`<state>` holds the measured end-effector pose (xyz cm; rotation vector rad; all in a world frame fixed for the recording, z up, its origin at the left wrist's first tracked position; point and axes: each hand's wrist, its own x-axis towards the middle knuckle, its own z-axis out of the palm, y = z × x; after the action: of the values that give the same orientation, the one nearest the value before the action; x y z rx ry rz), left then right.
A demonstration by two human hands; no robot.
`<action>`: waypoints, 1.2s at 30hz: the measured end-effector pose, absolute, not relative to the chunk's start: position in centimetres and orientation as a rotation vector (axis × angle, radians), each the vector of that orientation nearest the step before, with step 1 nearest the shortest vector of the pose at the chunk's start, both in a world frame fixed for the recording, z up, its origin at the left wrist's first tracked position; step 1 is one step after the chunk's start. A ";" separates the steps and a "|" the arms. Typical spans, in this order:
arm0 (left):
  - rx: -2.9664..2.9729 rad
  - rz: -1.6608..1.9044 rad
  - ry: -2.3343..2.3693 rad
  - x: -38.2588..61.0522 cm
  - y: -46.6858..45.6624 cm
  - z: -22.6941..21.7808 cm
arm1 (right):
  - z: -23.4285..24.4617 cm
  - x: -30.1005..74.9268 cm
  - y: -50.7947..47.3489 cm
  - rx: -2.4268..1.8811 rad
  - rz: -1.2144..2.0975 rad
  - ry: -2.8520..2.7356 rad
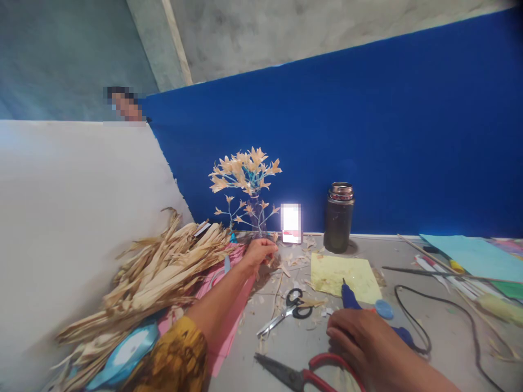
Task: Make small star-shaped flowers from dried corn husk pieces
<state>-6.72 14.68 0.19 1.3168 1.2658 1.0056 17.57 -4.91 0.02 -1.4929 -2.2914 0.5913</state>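
Note:
My left hand reaches to the back of the table, with fingers pinched together at the base of a flower sprig with small pale blossoms. Exactly where the stem sits between the fingers is hidden. Behind it, a fuller bunch of husk-like flowers stands in a clear bottle. Over a blue glue gun lies my right hand, fingers curled round its middle. The nozzle points away, over a yellow paper sheet. Black-handled scissors lie between my hands, and red-handled shears are nearer me.
Dried husks are heaped at left on pink paper, beside a blue ribbon roll. A lit phone and a dark flask stand at the back. At right are a black cord, sticks and coloured sheets.

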 end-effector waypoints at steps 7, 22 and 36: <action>1.416 0.849 1.137 -4.5 12.8 2.7 | 0.3 17.4 -5.0 -1.476 0.570 -2.294; 1.856 0.417 1.163 19.4 14.2 2.9 | 0.4 18.3 -4.0 -1.490 0.488 -2.243; 1.525 0.667 0.863 6.8 12.0 4.6 | -0.3 18.8 -3.6 -1.444 0.505 -2.036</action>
<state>6.85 11.96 4.58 1.5252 0.8627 0.6668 18.80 -3.62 -0.29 -1.4437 -2.0361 0.5051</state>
